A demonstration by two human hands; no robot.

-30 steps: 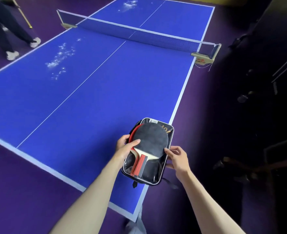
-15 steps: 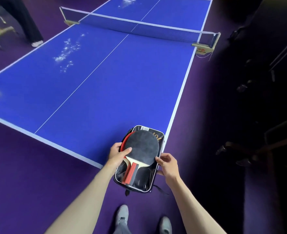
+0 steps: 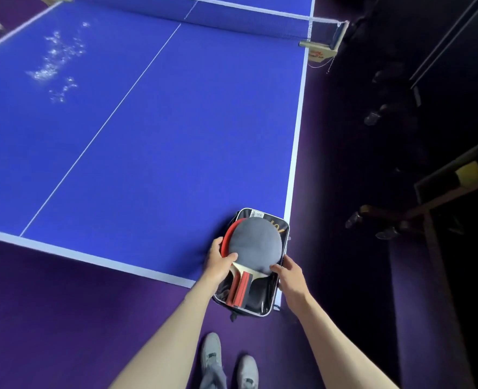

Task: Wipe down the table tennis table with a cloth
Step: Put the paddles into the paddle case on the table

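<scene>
Down at the near right corner of the blue table tennis table (image 3: 153,130), a black zip-around paddle case with a white-piped edge (image 3: 253,297) lies open, its lower end hanging past the table's white border. Two paddles are stacked in it: a dark grey rubber-faced paddle (image 3: 256,248) on top, and a red rubber-faced paddle (image 3: 228,237) showing only as a crescent beneath. Their pale wooden necks run into red-and-black handles (image 3: 240,289). The left hand (image 3: 218,262) holds the case's left side, its grip clamped there with the thumb curled over the grey rubber. The right hand (image 3: 289,272) has its grip on the case's right edge, fingertips touching the paddle's rim. No cloth is seen in either hand.

The table top is matte and finely textured, with a thin white centre line. White splotches (image 3: 55,58), perhaps water or dust, speckle its far left area, well apart from the hands. A dark net (image 3: 232,14) on a clamp post (image 3: 320,44) crosses the top. The floor (image 3: 63,318) is purple, and the person's grey shoes (image 3: 228,360) stand on it below the case. The room's right side is too dark to read.
</scene>
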